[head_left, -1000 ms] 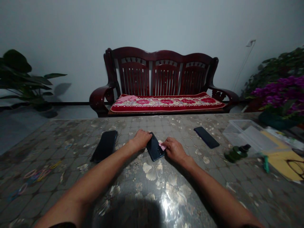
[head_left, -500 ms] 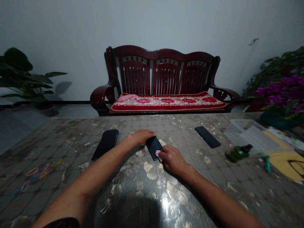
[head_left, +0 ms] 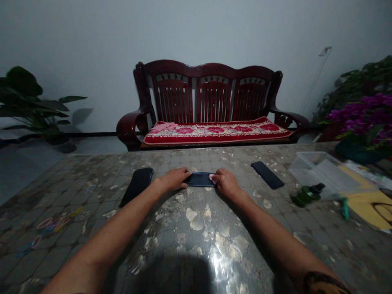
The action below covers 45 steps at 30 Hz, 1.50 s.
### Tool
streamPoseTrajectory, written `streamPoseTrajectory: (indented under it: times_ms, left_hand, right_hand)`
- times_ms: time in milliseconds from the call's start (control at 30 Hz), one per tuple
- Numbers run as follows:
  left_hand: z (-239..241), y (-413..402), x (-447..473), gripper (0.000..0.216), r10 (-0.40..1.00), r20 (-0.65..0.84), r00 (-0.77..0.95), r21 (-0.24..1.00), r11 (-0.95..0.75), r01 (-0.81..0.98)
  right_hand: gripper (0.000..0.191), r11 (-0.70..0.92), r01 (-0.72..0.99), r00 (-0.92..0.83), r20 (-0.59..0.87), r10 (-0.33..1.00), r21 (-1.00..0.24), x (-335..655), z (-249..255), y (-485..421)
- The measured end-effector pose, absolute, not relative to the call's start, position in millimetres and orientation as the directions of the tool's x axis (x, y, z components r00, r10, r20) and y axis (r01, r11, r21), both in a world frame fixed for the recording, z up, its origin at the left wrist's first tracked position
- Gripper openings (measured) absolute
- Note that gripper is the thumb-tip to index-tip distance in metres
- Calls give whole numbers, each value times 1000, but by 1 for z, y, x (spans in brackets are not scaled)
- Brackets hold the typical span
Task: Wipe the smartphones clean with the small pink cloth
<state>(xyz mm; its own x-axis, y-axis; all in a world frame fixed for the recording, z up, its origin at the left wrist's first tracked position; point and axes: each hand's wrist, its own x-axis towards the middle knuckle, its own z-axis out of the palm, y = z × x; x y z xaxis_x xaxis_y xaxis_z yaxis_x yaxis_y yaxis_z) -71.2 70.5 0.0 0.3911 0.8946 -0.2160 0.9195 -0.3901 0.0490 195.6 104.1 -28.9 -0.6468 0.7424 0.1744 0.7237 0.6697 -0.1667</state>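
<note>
A dark smartphone lies crosswise on the patterned tabletop in front of me. My left hand grips its left end, thumb on the near side and fingers on the far side. At the other end, my right hand is closed around a small pink cloth and presses it onto the phone; most of the cloth is hidden in my fingers. To the left lies a black wallet-like case. A second dark phone rests farther right, apart from both hands.
Colourful rubber bands are scattered at left. On the right are a green spray bottle, a clear plastic box, a green tool, a yellow envelope and glasses. A wooden bench stands behind the table.
The phone has turned from a slant to lying crosswise. My left hand has moved slightly left and down; my right hand has risen with the pink cloth, staying on the phone's right end.
</note>
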Motion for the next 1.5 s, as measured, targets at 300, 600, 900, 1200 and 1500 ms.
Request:
streamPoseTrajectory:
  times_ms: [300,600,900,1200,1500]
  left_hand:
    - [-6,62,-62,45,885,-178,431,23,-434,901]
    - [-16,58,-59,45,845,-116,522,-48,-530,847]
    - [-6,62,-44,58,859,-204,470,-112,-498,860]
    - [1,71,-46,50,864,-202,462,-127,-491,862]
    - [6,74,-48,41,909,-188,372,-68,-390,918]
  right_hand:
    - [25,674,709,-645,197,738,-207,195,-32,91]
    - [31,559,718,-529,197,826,-416,197,-40,110]
    - [27,357,658,-402,92,911,-662,198,-47,129]
    - [27,168,520,-302,4,953,-837,199,-51,150]
    - [42,551,548,-321,451,833,-629,202,-42,134]
